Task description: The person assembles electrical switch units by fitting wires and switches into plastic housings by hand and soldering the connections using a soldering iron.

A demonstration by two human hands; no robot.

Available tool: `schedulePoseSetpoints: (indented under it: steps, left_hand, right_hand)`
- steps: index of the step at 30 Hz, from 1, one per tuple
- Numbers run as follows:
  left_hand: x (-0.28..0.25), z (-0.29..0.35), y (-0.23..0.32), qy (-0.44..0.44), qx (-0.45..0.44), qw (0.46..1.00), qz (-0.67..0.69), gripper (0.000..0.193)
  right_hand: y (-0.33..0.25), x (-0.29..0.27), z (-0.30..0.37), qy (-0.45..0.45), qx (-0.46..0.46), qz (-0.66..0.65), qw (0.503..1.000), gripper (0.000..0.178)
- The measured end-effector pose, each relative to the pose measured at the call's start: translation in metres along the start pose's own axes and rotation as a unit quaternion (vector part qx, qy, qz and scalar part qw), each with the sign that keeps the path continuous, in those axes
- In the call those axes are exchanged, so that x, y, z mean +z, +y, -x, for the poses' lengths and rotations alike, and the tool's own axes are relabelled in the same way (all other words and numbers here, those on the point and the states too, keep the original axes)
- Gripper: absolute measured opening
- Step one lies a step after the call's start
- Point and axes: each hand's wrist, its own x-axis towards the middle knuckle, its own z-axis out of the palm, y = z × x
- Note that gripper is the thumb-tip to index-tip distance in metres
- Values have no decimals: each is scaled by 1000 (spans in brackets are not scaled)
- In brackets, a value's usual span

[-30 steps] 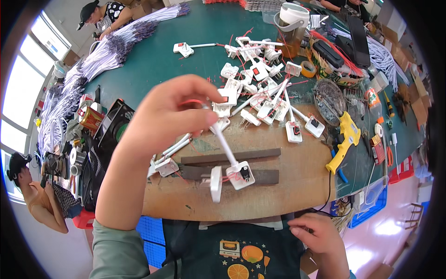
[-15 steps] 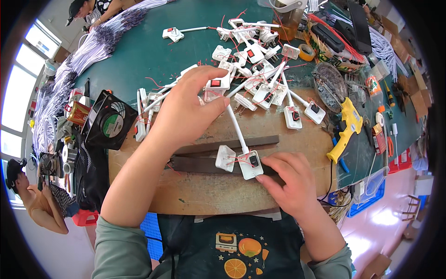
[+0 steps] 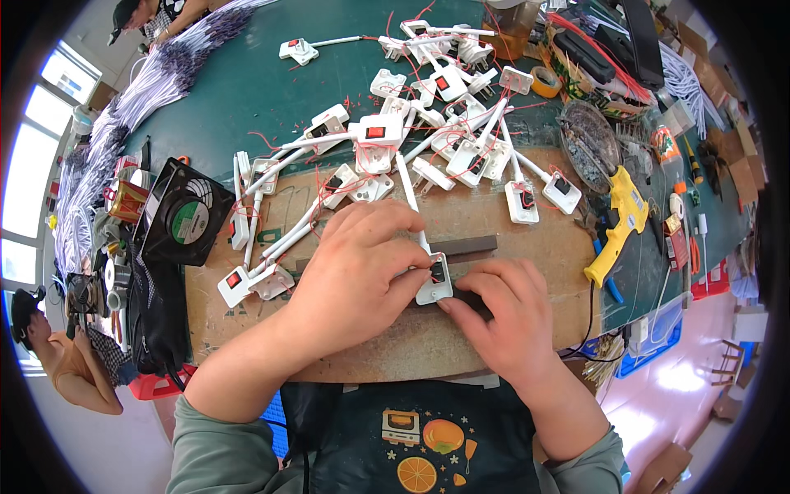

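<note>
A white plug housing (image 3: 434, 290) with a black rocker switch and red wires lies open near the front of the board, a white cable running up from it. My left hand (image 3: 358, 263) reaches across to its left side. Thumb and forefinger are pinched together at the housing's left edge; what is between them is hidden. The loose cover half is out of sight behind this hand. From the right, my right hand (image 3: 504, 317) holds the housing's lower right edge between thumb and bent fingers. Beneath lies a dark flat bar (image 3: 473, 249).
Beyond my hands lies a pile of white switch housings (image 3: 465, 156) with cables. A black fan (image 3: 188, 216) stands left; a yellow glue gun (image 3: 621, 218) lies right, beside a metal dish (image 3: 586, 136). Bundled white cables (image 3: 156, 90) line the far left, where other people work.
My left hand has come down from the pile to the housing in front of me, uncovering a red-switch housing there. The loose cover half is now hidden. My right hand keeps holding the housing.
</note>
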Motion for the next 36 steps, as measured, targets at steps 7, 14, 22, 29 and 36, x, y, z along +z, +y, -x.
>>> schedulePoseSetpoints:
  steps: [7,14,22,29,36]
  left_hand:
    - [8,3,-1,15,-16,1000,12,12]
    - [11,3,-4,2,-18,997,79,8]
    - [11,4,-9,8,2,996,83,8]
    - [10,4,-9,-9,-41,990,136,11]
    - [11,4,-15,-25,-23,992,123,10]
  right_hand:
    - [-4,3,-4,-25,8,-17,1000,22]
    - [-4,-11,-17,-56,107,-129,984,24]
    - [6,-5,-34,-49,-44,-54,996,14]
    - [1,0,-37,-28,-13,-87,996,12]
    - [4,-10,-25,20,12,-35,999,11]
